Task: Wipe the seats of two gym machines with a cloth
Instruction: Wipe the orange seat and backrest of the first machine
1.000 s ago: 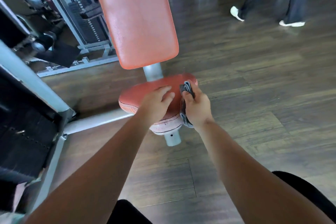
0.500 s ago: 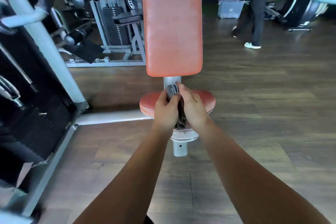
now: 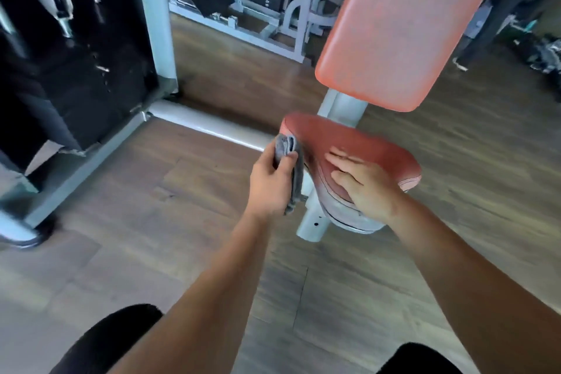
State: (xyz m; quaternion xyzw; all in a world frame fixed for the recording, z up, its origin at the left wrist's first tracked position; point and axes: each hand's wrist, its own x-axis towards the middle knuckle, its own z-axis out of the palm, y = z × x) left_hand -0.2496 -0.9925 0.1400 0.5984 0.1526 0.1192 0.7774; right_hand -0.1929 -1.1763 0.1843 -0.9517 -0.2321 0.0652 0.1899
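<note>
Beside the seat's (image 3: 358, 146) left edge, the left hand (image 3: 270, 179) is clutching a folded grey cloth (image 3: 293, 161) — its grip is closing tight around the bundle, which is hanging down against the seat's side. The right hand (image 3: 364, 184) is lying flat on the red seat — fingers spread, holding nothing — below the orange backrest (image 3: 403, 24).

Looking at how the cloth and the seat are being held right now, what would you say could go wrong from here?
1. The grey cloth is bunched in the left hand beside the seat's edge, so a swipe may clean only a narrow strip.
2. The right hand lies flat on the red seat, so the patch under it may go unwiped.
3. The cloth's loose end hangs near the seat post and might snag.
</note>
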